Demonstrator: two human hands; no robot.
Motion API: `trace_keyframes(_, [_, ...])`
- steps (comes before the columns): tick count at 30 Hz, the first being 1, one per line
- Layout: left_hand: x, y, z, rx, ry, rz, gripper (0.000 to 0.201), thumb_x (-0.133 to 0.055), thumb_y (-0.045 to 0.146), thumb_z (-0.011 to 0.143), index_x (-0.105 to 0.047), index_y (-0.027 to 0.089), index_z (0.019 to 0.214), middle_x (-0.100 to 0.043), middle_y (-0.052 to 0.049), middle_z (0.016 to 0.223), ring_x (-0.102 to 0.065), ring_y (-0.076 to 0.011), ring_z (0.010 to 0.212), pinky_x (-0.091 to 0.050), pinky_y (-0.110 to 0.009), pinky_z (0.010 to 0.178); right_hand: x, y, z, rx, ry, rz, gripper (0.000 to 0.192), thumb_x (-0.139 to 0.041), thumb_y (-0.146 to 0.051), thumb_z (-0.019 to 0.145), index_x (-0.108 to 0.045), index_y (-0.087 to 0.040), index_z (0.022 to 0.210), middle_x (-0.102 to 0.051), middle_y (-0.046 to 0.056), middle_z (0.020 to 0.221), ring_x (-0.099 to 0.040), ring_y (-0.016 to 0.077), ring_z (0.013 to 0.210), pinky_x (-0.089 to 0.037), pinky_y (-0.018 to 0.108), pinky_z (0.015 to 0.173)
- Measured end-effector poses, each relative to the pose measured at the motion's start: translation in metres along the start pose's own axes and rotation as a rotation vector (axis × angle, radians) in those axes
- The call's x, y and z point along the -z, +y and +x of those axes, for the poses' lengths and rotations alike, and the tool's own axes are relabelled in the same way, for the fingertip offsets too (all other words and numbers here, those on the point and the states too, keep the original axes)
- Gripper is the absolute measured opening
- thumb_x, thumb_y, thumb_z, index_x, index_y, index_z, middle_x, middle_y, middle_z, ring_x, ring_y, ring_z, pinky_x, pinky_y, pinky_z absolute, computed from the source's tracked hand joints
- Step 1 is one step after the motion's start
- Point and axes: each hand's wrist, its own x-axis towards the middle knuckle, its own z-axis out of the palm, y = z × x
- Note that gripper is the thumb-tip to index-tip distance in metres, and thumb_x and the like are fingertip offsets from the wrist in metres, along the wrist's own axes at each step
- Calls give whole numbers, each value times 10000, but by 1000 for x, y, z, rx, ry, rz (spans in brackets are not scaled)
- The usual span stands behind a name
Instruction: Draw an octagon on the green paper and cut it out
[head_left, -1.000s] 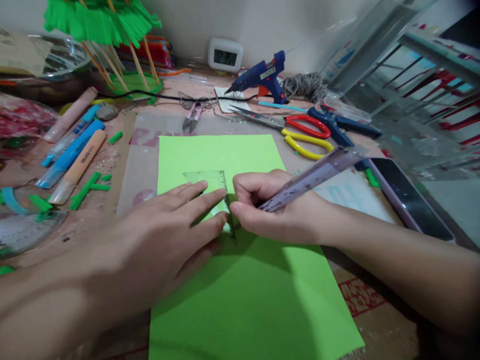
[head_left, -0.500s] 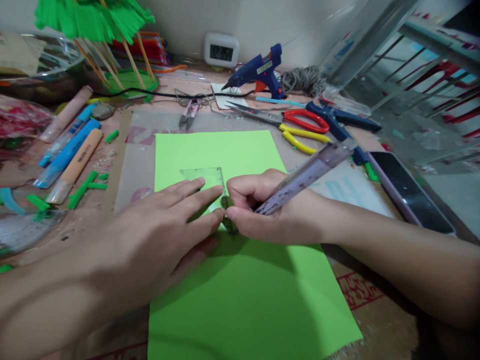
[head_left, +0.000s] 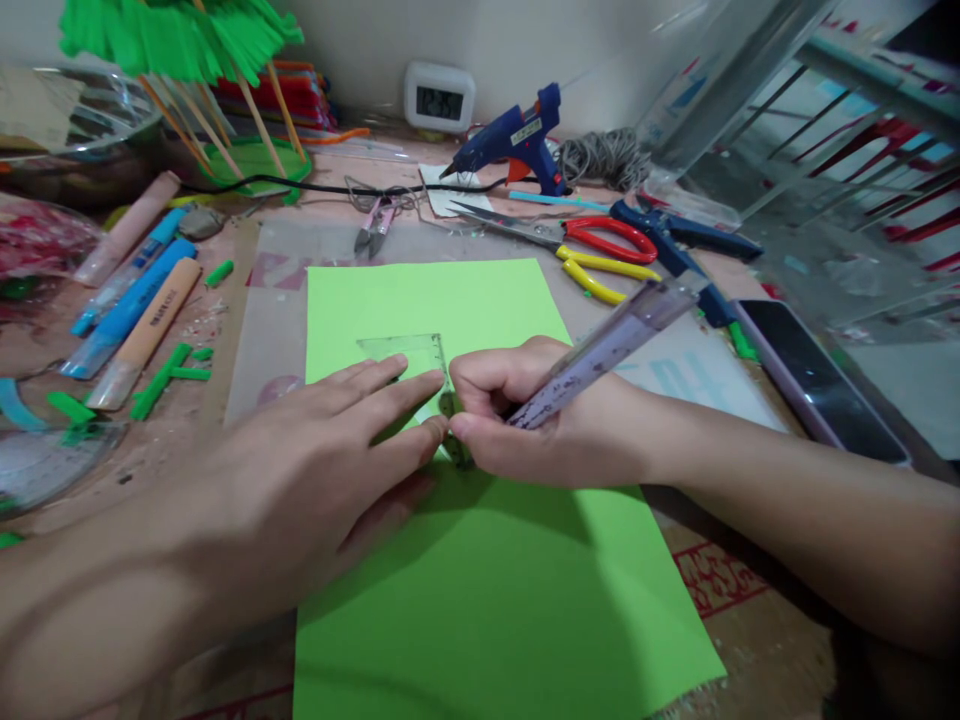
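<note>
Bare green paper near side, scissors and glue gun crowding beyond

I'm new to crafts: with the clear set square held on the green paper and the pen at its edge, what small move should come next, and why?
Probably draw the pen along the set square edge, since the left hand pins it flat on the green paper and the right hand has the tip there.

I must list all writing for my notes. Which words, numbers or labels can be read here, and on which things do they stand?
None can be read for certain.
Clock display: digits too blurred.
Glue gun label: too small.
Orange marker print: blurred.
Clear ruler under the left hand: marks unreadable.
Pen in the right hand: nothing legible.
</note>
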Motion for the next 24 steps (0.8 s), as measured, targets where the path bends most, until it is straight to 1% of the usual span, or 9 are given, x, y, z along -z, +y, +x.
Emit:
trace_keyframes(8, [-1,-1,-2,-5,3,16,388,-439,263,981,-728,201,1232,-660,-154,1426,-648,-416,1280,-605,-589,983,1,0,0,6,-20,2,263,-607,-182,823,-413,-224,651,-415,-82,581,-391,82,523,-314,212,460])
trace_keyframes(11, [0,0,0,1,-4,23,387,-435,262,982,-733,198,1221,-655,-155,1433,-644,-411,1288,-599,-581,997,1,0,0,6,-18,1,258,-600,-178,818,-411,-224,650,-409,-80,577,-391,84,520,-312,210,456])
trace_keyframes(18, [1,0,0,-19,3,52,395,-426,275,982,-736,206,1217,-674,-140,1409,-662,-398,1266,-621,-560,964,1,2,1,18,-22,31,261,-605,-187,832,-415,-225,657,-409,-86,578,-380,81,524,-300,215,461])
trace_keyframes(24, [-3,-1,-1,3,-17,9,392,-434,271,985,-717,213,1250,-647,-150,1444,-638,-421,1293,-604,-621,970,2,1,1,16,-24,14,257,-598,-165,817,-409,-223,653,-394,-86,578,-376,79,525,-305,209,459])
